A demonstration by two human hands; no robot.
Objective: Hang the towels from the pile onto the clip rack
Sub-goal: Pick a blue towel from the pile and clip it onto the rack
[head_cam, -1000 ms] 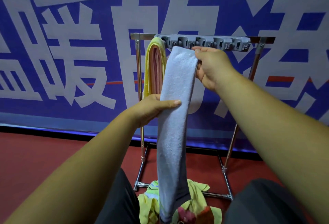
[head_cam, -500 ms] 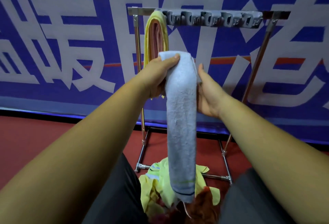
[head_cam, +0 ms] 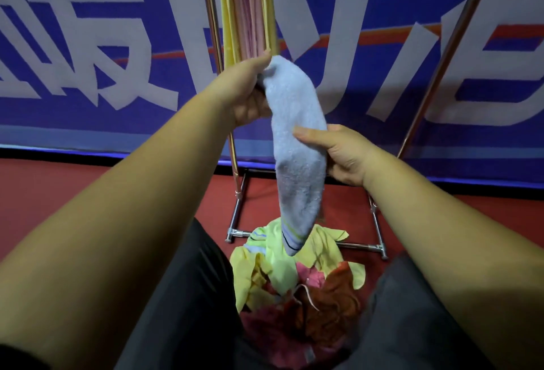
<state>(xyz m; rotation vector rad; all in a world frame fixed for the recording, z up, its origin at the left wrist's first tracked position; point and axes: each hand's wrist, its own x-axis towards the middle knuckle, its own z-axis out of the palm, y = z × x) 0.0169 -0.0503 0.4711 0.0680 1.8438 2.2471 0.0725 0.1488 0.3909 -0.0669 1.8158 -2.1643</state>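
Note:
A pale blue towel (head_cam: 297, 146) hangs folded lengthwise in front of me. My left hand (head_cam: 244, 93) pinches its top end, and my right hand (head_cam: 338, 151) grips its middle from the right side. Its striped lower end dangles just above the pile of towels (head_cam: 297, 278), yellow, pink and rust-coloured, on the floor between my knees. A yellow and pink towel (head_cam: 248, 7) hangs from the rack behind my left hand. Only the rack's metal legs (head_cam: 374, 216) and uprights show; its clip bar is out of view above.
A blue banner (head_cam: 88, 45) with large white characters fills the background behind the rack. The floor (head_cam: 44, 193) is red. My dark-trousered knees (head_cam: 182, 310) frame the pile on both sides.
The view has tilted down, so the clip bar has left the frame. My right hand slid from the towel's top down to its middle, and the towel sits lower, its end near the pile.

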